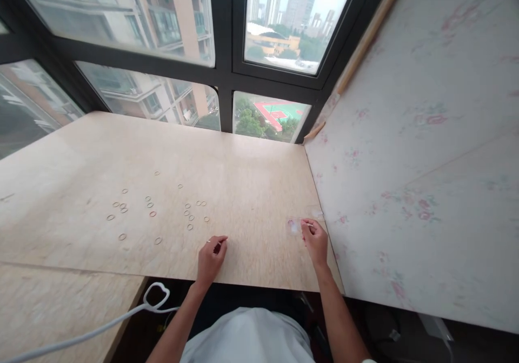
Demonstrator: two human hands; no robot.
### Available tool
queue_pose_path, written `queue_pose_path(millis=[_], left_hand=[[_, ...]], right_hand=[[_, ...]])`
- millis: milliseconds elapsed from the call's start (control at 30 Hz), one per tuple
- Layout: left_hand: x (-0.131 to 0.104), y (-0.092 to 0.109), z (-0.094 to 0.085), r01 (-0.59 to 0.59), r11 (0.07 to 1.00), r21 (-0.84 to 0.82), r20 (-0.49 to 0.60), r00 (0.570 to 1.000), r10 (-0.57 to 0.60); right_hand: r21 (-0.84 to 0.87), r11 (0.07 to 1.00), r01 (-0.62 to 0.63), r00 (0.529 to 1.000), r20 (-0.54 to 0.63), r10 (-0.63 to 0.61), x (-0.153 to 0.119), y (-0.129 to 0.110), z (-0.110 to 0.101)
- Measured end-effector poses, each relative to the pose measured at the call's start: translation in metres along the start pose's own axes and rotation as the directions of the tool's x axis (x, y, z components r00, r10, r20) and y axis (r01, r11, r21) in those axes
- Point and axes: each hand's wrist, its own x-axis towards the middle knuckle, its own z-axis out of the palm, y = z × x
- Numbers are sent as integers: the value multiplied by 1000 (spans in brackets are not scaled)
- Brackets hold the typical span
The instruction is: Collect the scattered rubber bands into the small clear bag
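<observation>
Several small thin rings lie scattered on the pale tabletop, among them a reddish ring [153,214] and a dull metallic-looking ring [158,241]. My left hand [212,253] is just right of the rings, low over the table, its fingers curled in a pinch; whatever they hold is too small to make out. At the right, beside the wall, my right hand [315,240] has thumb and fingers pressed together. A small clear plastic bag [293,225] with a pinkish mark lies against its fingertips. Whether the fingers grip the bag or something else cannot be seen.
The tabletop [259,190] runs back to dark-framed windows [225,81]. A flower-patterned wall [377,200] bounds it on the right. A clear scrap [315,212] lies by the wall. At lower left, a white looped holder [156,296] stands off the front edge.
</observation>
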Motion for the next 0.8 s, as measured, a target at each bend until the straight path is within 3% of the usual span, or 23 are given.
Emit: queue_pose_path(millis=[167,400,533,667,800], left_hand=[[1,-1,1,14,1000,-9,10,1000,-14],[0,0,1,49,997,-55,3,999,-49],[2,0,-4,143,973,-182,54,989,-135],[12,-4,-22,290,903,-318,43,956,-292],[32,-23,-61,311,915,-257,-166,919,-359]], right_hand=[[-276,947,162,987,67,-149,13,15,-4],[-181,975,128,991,53,-120,-3,13,-3],[-147,972,186,974,159,-162,-32,19,10],[-164,930,330,898,357,-256,-62,36,27],[-256,858,445,867,363,-341,-79,51,36]])
